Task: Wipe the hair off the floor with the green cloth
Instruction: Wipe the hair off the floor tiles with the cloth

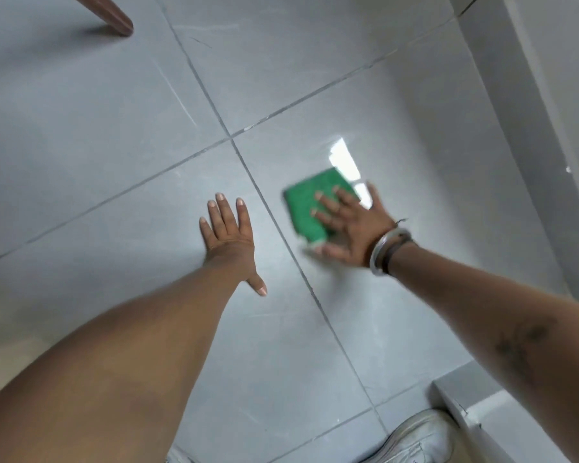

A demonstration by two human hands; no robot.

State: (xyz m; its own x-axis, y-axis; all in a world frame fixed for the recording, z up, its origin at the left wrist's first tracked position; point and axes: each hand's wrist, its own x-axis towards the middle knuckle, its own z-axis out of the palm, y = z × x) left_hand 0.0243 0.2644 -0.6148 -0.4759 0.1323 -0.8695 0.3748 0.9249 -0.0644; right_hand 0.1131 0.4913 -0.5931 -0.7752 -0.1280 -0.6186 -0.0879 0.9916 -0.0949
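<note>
A folded green cloth [305, 202] lies flat on the grey tiled floor [114, 128], right of the tile joint. My right hand [348, 228] presses down on it with fingers spread, palm covering its near right part; the hand and cloth are blurred. My left hand [229, 242] rests flat on the floor to the left of the joint, fingers apart, holding nothing. No hair is clear enough to make out on the tiles.
A grey wall base [522, 128] runs along the right. A brown wooden furniture leg [114, 18] stands at the top left. A white shoe [418, 439] and a grey box corner [465, 396] sit at the bottom right.
</note>
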